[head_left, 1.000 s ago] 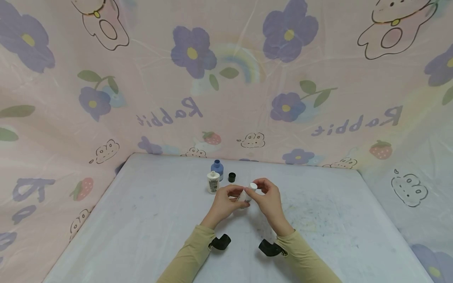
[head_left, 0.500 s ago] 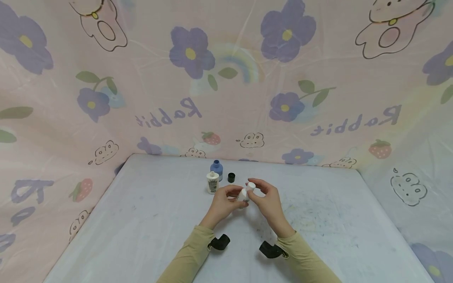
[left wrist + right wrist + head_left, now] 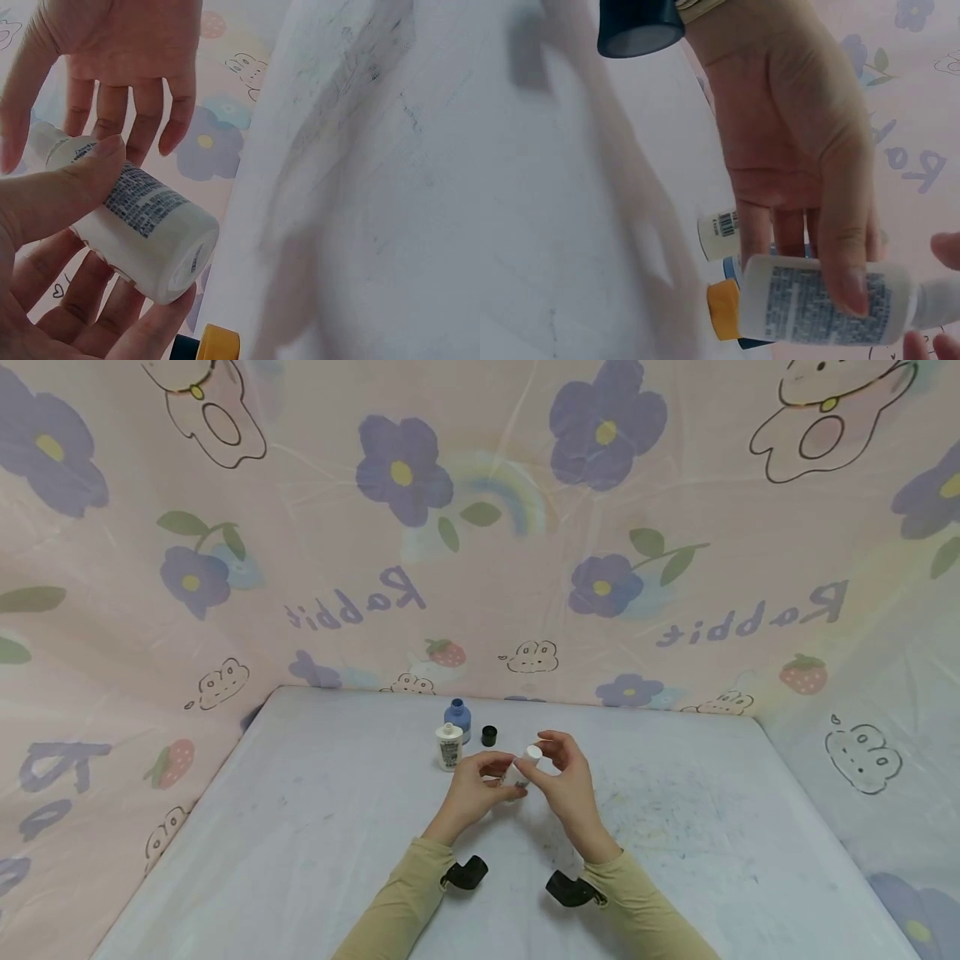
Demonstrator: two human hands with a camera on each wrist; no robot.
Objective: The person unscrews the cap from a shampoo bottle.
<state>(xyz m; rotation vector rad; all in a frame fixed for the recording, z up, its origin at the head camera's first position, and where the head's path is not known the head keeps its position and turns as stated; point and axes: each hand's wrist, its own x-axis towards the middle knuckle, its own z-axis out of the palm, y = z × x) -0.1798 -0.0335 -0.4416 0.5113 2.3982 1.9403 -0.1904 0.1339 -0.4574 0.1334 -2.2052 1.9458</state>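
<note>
In the head view my left hand point(image 3: 471, 792) holds a small white bottle point(image 3: 517, 774) tilted above the table. Its thumb presses the printed label in the left wrist view, with the fingers curled underneath. My right hand point(image 3: 567, 783) hovers around the white cap point(image 3: 533, 752). Its fingers point(image 3: 148, 112) are nearly straight and loosely spread beside the bottle's capped end, and a gap shows between them and the cap in the right wrist view. A second white bottle point(image 3: 450, 747) stands uncapped behind the left hand, before an uncapped blue bottle point(image 3: 458, 718).
A black cap point(image 3: 489, 736) lies to the right of the blue bottle. Low on the table, an orange cap point(image 3: 724, 309) shows in both wrist views, hidden in the head view. Patterned cloth point(image 3: 480, 552) walls the white table point(image 3: 315, 827).
My right fingers close in around the cap half a second ago, then spread away again at the fingertips. The left hand keeps hold of the bottle nearly in place.
</note>
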